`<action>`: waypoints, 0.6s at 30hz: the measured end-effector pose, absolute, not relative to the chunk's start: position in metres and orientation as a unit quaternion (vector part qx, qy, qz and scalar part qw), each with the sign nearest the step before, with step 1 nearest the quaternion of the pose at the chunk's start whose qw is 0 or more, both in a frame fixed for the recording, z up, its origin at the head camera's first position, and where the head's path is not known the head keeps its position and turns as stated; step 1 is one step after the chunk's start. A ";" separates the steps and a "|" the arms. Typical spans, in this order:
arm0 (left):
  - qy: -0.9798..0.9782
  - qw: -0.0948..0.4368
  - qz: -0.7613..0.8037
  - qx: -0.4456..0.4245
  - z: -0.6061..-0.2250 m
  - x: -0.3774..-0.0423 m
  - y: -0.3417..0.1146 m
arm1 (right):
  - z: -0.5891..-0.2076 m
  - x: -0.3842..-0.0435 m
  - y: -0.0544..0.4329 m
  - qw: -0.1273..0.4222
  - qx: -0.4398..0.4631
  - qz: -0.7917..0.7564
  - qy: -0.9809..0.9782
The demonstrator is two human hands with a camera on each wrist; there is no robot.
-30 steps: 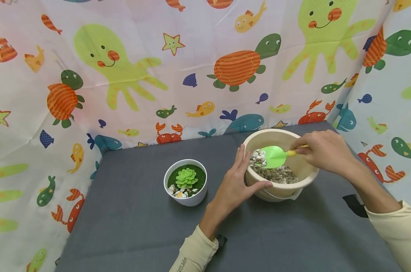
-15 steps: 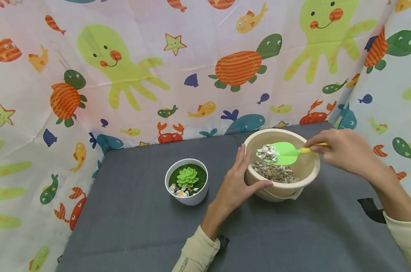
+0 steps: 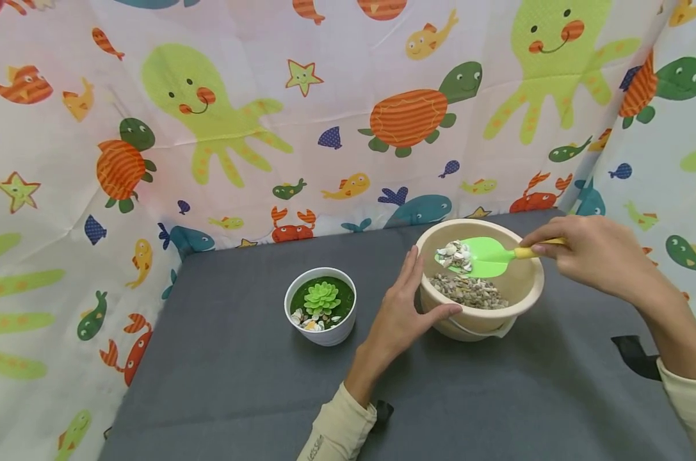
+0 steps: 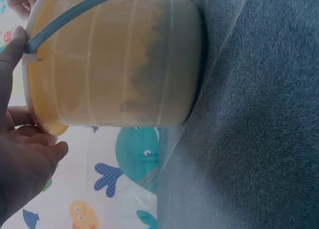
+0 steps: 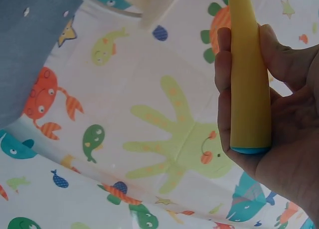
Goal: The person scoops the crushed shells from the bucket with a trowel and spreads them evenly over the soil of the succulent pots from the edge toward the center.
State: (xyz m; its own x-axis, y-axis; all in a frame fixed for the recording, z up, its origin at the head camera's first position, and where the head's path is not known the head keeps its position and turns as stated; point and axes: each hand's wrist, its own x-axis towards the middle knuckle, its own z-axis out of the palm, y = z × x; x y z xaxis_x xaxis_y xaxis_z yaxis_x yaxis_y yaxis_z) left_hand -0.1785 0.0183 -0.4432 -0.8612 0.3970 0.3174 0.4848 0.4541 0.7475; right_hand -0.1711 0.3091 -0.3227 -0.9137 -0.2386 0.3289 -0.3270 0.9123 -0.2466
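My right hand (image 3: 601,253) grips the yellow handle (image 5: 249,79) of a small toy trowel (image 3: 488,259) with a green blade. The blade lies over the mouth of a cream bucket (image 3: 517,307), carrying a small heap of pale shells or pebbles (image 3: 454,256) at its tip. Below it, a layer of mixed gravel (image 3: 469,291) covers the bucket's bottom. My left hand (image 3: 394,317) holds the bucket's rim at its left side, thumb toward the front and fingers around the side. In the left wrist view the bucket wall (image 4: 109,64) and its grey carrying handle (image 4: 79,12) show.
A white pot (image 3: 324,336) with a green artificial succulent (image 3: 322,298), moss-like green filling and shells stands left of the bucket. Grey cloth (image 3: 238,358) covers the table. A sea-animal print curtain (image 3: 348,77) hangs behind and at both sides.
The trowel and right hand have moved right and slightly up, away from the bucket's left wall, carrying the pale pieces. My left hand stays on the rim.
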 end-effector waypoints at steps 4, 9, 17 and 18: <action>-0.853 0.083 -0.439 -0.269 -0.440 -0.175 0.008 | -0.317 -0.169 0.301 0.160 0.155 0.142 -0.964; -0.860 0.134 -0.421 -0.257 -0.430 -0.171 -0.014 | -0.312 -0.169 0.286 0.164 0.167 0.143 -0.962; -0.864 0.146 -0.434 -0.210 -0.421 -0.162 -0.051 | -0.309 -0.171 0.260 0.177 0.206 0.178 -0.946; -0.864 0.149 -0.436 -0.205 -0.421 -0.161 -0.056 | -0.308 -0.172 0.256 0.181 0.212 0.179 -0.944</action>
